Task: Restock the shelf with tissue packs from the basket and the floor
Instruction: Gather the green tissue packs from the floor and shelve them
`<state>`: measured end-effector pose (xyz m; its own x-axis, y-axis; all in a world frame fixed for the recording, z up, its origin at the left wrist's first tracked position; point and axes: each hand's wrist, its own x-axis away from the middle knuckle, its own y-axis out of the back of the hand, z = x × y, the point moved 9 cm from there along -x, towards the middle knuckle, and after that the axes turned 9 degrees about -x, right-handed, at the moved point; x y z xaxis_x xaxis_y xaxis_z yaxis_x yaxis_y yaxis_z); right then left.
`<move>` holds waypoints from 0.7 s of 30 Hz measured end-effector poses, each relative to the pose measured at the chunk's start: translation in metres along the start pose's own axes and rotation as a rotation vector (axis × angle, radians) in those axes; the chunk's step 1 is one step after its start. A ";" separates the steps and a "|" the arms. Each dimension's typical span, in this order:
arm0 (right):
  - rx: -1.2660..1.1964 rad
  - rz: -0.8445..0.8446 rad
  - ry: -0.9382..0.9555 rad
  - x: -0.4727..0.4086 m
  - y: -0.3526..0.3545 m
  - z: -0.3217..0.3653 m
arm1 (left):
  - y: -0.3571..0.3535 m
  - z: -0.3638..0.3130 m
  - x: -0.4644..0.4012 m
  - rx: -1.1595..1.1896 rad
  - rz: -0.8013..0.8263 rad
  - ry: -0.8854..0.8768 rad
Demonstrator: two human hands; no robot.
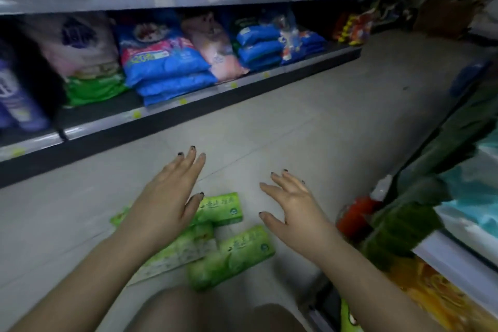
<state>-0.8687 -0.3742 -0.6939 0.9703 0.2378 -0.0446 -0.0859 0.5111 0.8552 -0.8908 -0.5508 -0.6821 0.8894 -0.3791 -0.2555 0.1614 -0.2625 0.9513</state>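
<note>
While both arms reach forward over the floor (296, 116), the left hand (164, 197) and the right hand (293, 206) hover with fingers straight and spread, gripping nothing. Taking the upper green tissue pack (221, 209) as landmark: it lies flat on the floor between the two hands, its long axis running left to right and tilted slightly up toward the right, printed face upward. The left thumb tip sits at its left end; contact cannot be told. Toward the viewer and to the right of the landmark lies a second green tissue pack (231, 256), long axis slanting from near-left to far-right. Left of that one, under the left forearm, lies a paler green pack (177, 253) on a similar slant. Beyond the landmark stands the low shelf (172, 113), holding blue packs (167, 73) and other bagged goods. Right of the landmark, a red object (355, 213) shows blurred beside green-wrapped goods (404, 226).
</note>
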 end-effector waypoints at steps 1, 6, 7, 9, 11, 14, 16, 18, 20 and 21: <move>-0.001 0.018 -0.010 -0.002 -0.014 -0.005 | -0.011 0.010 0.010 0.010 0.023 0.024; -0.029 0.071 -0.049 -0.007 -0.076 -0.030 | -0.063 0.049 0.057 0.116 0.129 0.116; -0.029 0.098 -0.062 -0.006 -0.088 -0.034 | -0.072 0.054 0.065 0.118 0.148 0.131; -0.044 0.131 -0.098 -0.004 -0.109 -0.046 | -0.090 0.065 0.081 0.125 0.180 0.158; -0.060 0.113 -0.129 -0.002 -0.122 -0.059 | -0.108 0.074 0.094 0.121 0.202 0.178; -0.054 0.148 -0.180 0.001 -0.142 -0.083 | -0.140 0.094 0.113 0.095 0.254 0.249; -0.005 0.207 -0.203 0.004 -0.157 -0.098 | -0.157 0.108 0.123 0.077 0.268 0.304; -0.012 0.193 -0.212 0.003 -0.164 -0.107 | -0.173 0.118 0.131 0.016 0.273 0.320; -0.005 0.207 -0.201 -0.001 -0.173 -0.109 | -0.189 0.126 0.134 -0.053 0.290 0.320; 0.013 0.240 -0.190 -0.003 -0.179 -0.107 | -0.197 0.131 0.136 -0.071 0.307 0.330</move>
<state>-0.8807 -0.3780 -0.9025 0.9476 0.1911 0.2559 -0.3162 0.4483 0.8361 -0.8576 -0.6668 -0.9266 0.9874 -0.1241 0.0979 -0.1125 -0.1166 0.9868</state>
